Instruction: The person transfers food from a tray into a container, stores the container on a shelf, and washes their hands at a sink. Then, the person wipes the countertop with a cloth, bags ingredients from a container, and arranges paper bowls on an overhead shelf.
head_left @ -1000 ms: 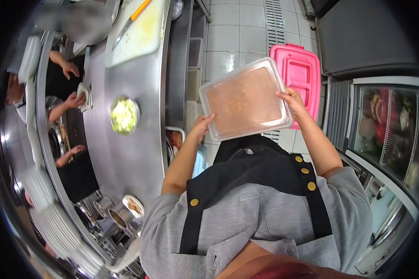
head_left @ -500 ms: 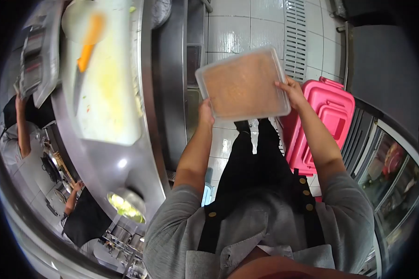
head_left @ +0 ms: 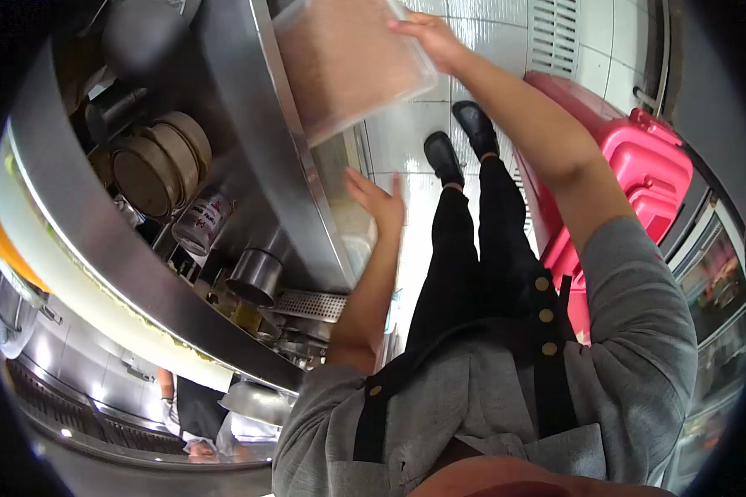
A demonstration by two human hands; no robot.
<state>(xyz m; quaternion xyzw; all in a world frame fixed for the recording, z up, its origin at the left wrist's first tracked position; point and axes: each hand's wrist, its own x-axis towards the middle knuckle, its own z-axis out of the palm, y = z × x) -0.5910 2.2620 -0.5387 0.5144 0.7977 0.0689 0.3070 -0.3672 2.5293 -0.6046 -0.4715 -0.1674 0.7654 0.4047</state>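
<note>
Here, the right hand (head_left: 431,40) pinches the side of the translucent plastic food container (head_left: 352,62) over the stainless-steel shelf's (head_left: 240,99) edge; the left hand (head_left: 379,199), fingers spread, hovers beside that shelf, apart from the container.

Gray short-sleeved shirt (head_left: 638,306), black apron with brass-coloured snaps (head_left: 549,349)

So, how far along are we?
Done, it seems: flat, translucent plastic container reaches over the grey metal shelf, left hand open, off it. In hand: right hand at its edge. Left, probably: settling and releasing it; whether the shelf bears it is hidden.
</note>
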